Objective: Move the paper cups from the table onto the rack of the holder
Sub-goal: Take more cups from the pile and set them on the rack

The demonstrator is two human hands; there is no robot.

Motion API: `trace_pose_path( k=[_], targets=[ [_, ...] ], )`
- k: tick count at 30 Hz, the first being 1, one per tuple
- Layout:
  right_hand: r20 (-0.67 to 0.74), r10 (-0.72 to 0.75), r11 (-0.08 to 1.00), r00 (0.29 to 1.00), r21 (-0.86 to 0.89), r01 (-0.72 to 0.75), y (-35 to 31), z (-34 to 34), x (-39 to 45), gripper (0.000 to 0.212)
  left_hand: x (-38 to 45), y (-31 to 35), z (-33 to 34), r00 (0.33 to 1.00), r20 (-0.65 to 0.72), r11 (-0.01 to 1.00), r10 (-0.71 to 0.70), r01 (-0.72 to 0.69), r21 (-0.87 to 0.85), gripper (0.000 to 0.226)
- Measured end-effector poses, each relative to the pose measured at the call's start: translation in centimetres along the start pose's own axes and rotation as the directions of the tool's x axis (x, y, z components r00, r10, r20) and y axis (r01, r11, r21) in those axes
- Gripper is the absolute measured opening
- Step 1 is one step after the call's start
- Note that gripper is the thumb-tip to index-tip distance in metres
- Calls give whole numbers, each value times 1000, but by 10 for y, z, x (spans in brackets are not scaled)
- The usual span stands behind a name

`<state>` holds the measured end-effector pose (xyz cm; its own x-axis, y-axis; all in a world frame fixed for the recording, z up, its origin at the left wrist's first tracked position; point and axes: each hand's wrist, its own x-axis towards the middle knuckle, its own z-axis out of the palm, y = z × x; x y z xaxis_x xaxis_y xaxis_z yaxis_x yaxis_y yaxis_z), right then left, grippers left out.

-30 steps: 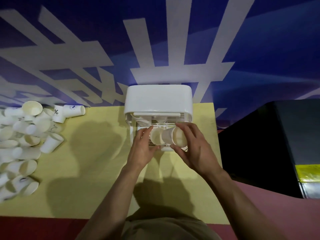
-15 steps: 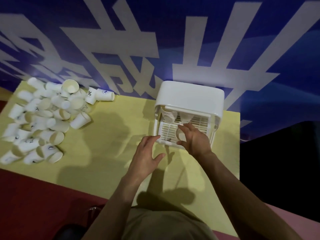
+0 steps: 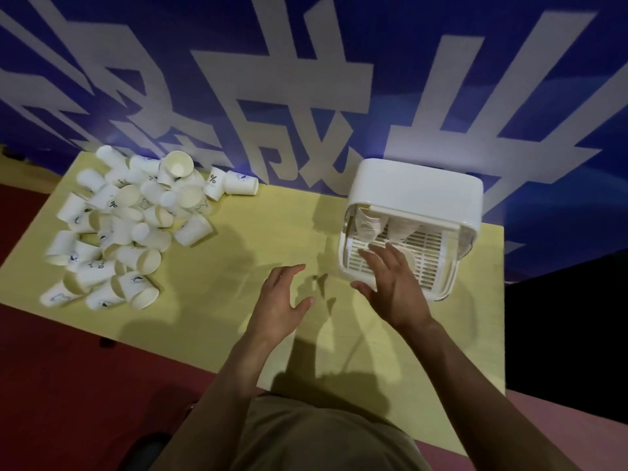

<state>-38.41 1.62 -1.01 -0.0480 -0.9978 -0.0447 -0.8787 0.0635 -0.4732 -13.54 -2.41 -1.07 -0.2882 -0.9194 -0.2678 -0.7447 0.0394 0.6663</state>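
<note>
Waiting in a loose heap at the upper left of the frame, dozens of white paper cups (image 3: pixel 125 229) lie tipped and jumbled on the yellow bench (image 3: pixel 258 232), well apart from the white holder (image 3: pixel 416 188) at the right of centre. Only a few cups have reached the holder's slatted rack (image 3: pixel 426 254): a nested stack (image 3: pixel 367 224) leans at its upper left under the lid, another cup (image 3: pixel 402 227) sits beside it, and one more seems to rest just behind the person's right fingers, though it is partly hidden.

Both hands are empty. The right hand (image 3: pixel 394 283) is spread, fingers straight, over the near left corner of the rack; whether it touches the slats cannot be told. The left hand (image 3: pixel 278 300) hovers open above bare bench, fingers relaxed and apart, between the holder and the heap.

By this showing the job is barely begun: a small handful racked, the great bulk of the heap untouched. Most of the rack's slats lie bare, so room remains. The likely next move is a reach toward the heap for more cups.

Behind the bench hangs a blue banner (image 3: pixel 306 79) with large white characters; red floor (image 3: pixel 68 368) shows at lower left.
</note>
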Motion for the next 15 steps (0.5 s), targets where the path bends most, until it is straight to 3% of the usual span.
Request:
trace_pose_path(
  k=[4, 10, 15],
  targets=[
    [-11, -49, 999, 999, 0, 49, -71, 19, 20, 62, 13, -47, -45, 999, -33, 999, -31, 32, 22, 62],
    [21, -50, 998, 999, 40, 49, -163, 64, 55, 57, 44, -141, -132, 962, -219, 984, -162, 174, 37, 63],
    [88, -11, 1000, 996, 12, 10, -214, 102, 76, 58, 83, -204, -178, 957, -224, 978, -184, 201, 56, 73]
  ],
)
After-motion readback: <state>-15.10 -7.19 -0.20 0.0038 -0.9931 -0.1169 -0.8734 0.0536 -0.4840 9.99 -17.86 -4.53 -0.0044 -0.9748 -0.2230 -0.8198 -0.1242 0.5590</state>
